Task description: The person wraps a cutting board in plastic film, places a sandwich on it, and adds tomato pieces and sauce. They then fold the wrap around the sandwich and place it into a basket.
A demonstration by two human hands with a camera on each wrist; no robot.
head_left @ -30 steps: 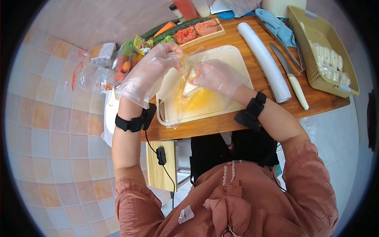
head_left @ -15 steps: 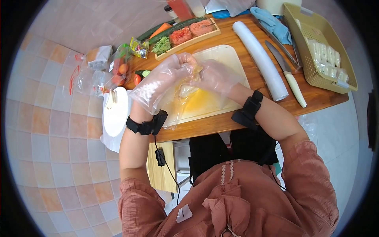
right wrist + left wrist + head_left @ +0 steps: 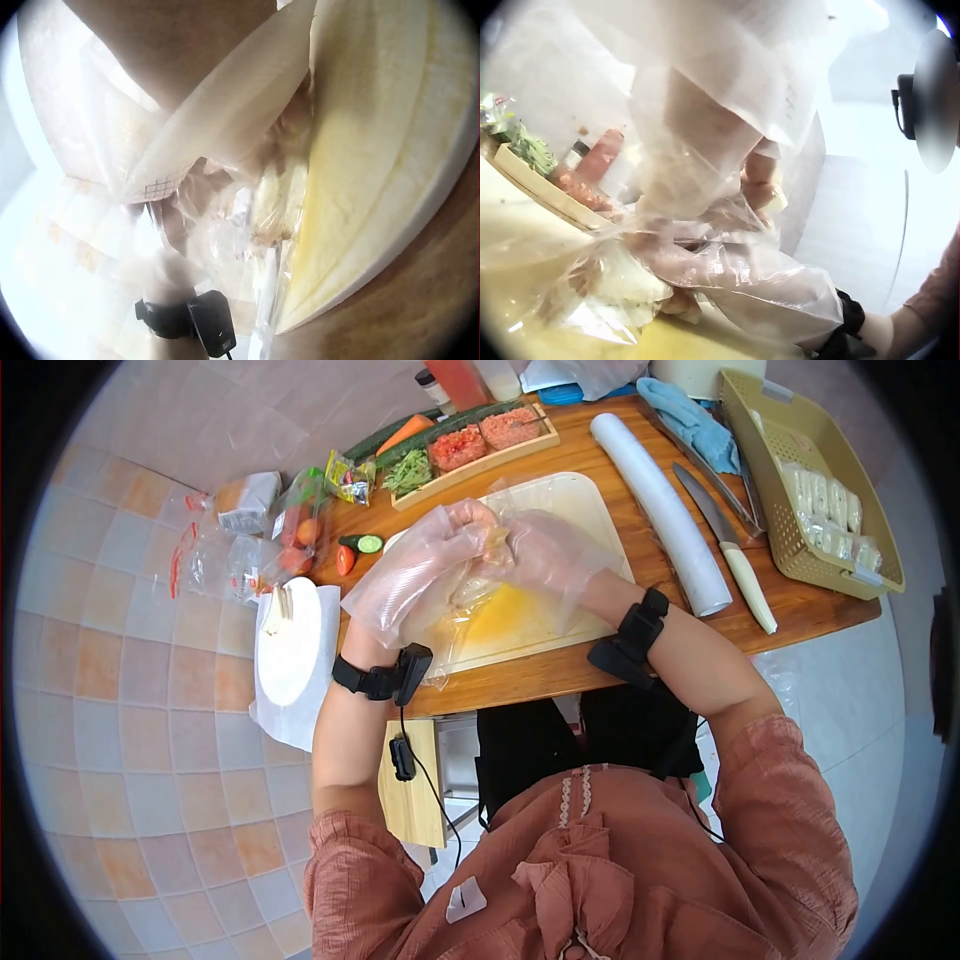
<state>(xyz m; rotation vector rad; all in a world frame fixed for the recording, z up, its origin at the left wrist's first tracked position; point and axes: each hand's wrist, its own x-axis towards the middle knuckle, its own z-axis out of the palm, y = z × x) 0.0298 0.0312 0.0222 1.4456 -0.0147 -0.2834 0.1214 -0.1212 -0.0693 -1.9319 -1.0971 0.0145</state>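
Both hands wear loose clear plastic gloves and meet above a cream cutting board (image 3: 590, 500). My left hand (image 3: 425, 565), fingers curled, grips gathered clear plastic film over the board's middle. Against it, my right hand (image 3: 560, 555) holds the same film from the other side; its fingertips are partly hidden by glove and film. Below the fingers, the film wraps a pale, layered piece of food (image 3: 622, 285), seen at close range in the left wrist view. A loose tail of film trails toward the board's near edge. A yellow patch (image 3: 500, 610) colours the board beneath.
Right of the board lie a white roll (image 3: 660, 510) and a knife (image 3: 725, 545); beyond stands a basket (image 3: 870, 575) of wrapped white pieces. Behind is a wooden tray (image 3: 480, 465) with minced fillings. At left are cut cucumber (image 3: 368, 544), tomato (image 3: 345, 560) and a white plate (image 3: 290, 660).
The left hand has moved right and in toward the right hand, and the two now meet at the film. The pale food, plainly seen before, is now mostly covered by hands and film.
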